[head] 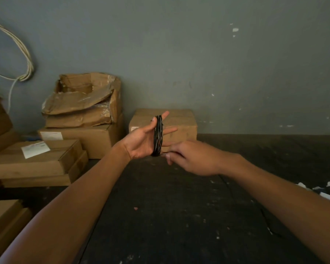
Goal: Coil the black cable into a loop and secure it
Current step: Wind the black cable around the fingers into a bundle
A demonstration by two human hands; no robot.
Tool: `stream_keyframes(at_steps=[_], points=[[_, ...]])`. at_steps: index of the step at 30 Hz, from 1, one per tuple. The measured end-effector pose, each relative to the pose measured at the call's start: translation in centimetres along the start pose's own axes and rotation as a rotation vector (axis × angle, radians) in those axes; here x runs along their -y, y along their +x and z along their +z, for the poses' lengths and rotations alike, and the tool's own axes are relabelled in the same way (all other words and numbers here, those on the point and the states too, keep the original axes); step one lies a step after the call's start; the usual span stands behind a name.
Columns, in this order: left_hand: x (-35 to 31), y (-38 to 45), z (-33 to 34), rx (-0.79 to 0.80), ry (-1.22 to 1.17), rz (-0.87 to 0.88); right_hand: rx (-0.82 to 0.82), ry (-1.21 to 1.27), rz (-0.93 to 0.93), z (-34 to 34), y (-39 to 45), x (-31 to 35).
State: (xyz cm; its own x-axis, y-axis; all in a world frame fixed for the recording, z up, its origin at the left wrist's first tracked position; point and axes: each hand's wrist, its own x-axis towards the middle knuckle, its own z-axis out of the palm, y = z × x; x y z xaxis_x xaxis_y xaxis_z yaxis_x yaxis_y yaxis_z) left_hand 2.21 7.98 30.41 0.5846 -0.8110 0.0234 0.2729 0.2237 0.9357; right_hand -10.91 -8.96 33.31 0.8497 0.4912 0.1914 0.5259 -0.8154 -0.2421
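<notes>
The black cable is wound in several turns around the spread fingers of my left hand, which is held palm up above the dark floor. The coil stands upright across the fingers, from the fingertips down to the base of the palm. My right hand is just to the right of the coil's lower end, its fingers pinched on the thin free end of the cable. A dark strand trails down from under my right forearm across the floor.
Stacked cardboard boxes fill the left side, one torn open. A closed box sits against the grey wall behind my hands. White cords hang at upper left. White and dark cloth lies at the right edge.
</notes>
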Motion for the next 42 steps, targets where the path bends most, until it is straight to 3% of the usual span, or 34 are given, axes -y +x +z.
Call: stream_keyframes(at_steps=[7,17,30,37,42], points=[[1.7,-0.7,0.2,0.034,0.163,-0.108,-0.078,-0.101,0.047,-5.9,1.0,-0.6],[0.9,-2.0,3.8,0.277,0.241,-0.188,-0.211,-0.184,0.072,-8.8,2.4,-2.8],[-1.0,-3.1,6.1,0.518,0.156,-0.161,-0.34,0.021,0.018,-6.6,1.9,-6.8],[-1.6,-3.5,7.4,0.603,0.145,-0.135,-0.384,0.086,0.076,-4.1,1.6,-8.1],[-2.5,-3.1,8.8,0.658,0.113,-0.066,-0.288,0.299,0.099,-0.8,0.9,-7.4]])
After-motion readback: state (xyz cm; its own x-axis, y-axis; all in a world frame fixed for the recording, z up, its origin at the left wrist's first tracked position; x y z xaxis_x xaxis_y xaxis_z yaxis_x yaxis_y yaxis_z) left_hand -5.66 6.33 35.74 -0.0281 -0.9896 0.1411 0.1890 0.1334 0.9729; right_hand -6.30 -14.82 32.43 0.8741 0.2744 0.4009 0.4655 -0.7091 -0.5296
